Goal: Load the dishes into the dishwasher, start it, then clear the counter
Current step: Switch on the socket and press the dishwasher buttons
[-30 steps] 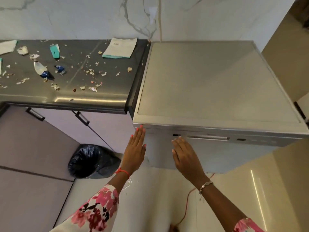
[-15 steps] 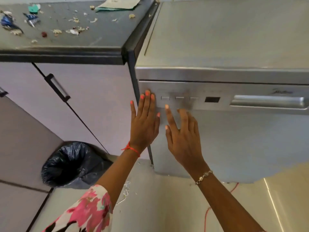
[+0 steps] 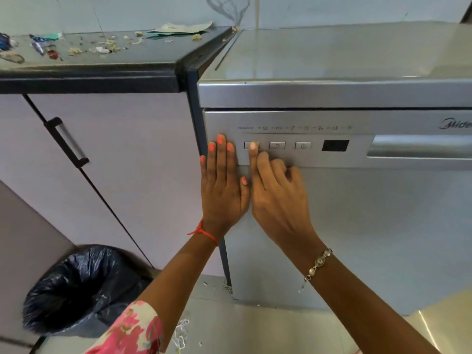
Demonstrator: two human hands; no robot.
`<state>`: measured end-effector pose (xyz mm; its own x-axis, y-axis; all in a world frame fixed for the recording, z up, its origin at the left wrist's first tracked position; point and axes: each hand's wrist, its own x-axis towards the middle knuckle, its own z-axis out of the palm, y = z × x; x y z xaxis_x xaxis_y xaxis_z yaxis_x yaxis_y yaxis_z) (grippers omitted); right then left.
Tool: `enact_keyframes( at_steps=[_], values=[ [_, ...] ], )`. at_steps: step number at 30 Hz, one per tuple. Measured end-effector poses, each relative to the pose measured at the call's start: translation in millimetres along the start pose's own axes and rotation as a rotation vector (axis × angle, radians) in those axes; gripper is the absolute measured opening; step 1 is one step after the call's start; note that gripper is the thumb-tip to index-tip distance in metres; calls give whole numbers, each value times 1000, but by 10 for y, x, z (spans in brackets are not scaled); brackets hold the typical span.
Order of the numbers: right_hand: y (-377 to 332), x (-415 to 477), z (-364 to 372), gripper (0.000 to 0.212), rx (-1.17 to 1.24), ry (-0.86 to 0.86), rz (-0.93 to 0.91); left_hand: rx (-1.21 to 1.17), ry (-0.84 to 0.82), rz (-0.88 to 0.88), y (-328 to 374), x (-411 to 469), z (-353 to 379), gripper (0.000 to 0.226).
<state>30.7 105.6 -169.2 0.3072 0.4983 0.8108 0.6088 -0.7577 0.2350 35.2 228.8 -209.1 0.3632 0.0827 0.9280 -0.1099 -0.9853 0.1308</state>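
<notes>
Dishwasher (image 3: 357,226) stands with its door closed, just beside the dark counter (image 3: 143,56), whose top is strewn with scraps. Left hand (image 3: 222,185) lies flat against the control panel's left edge, fingers straight and together, grasping nothing. Right hand (image 3: 275,198), just beside it, presses its straight index finger on the leftmost button (image 3: 247,145), the other fingers curled, holding nothing.

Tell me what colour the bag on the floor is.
The bag is glossy black, seen best in the head view, lower left.
</notes>
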Motion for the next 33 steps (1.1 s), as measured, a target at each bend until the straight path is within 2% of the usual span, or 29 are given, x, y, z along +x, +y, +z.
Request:
enact_keyframes(
  at_steps=[5,9,11,15,19,25,33],
  values=[
    [-4,-9,26,45,24,26,-6,17,18,3,6,4,12,80],
    [93,-179,109,51,21,49,-29,23,-31,16,24,12,-74,79],
    [202,-379,164,60,-36,46,-73,17,-50,33,25,-8,-112,78],
    [509,-673,275,60,-138,26,-120,-24,-58,8,111,-18,-81,79],
    [794,-658,447,59,-224,66,-190,-3,-22,-24,152,-46,26,79],
    [858,-646,705,59,-299,241,-248,39,105,7,106,-51,165,79],
    [868,-667,769,58,-278,286,-276,78,139,-2,133,-54,181,78]
  ],
)
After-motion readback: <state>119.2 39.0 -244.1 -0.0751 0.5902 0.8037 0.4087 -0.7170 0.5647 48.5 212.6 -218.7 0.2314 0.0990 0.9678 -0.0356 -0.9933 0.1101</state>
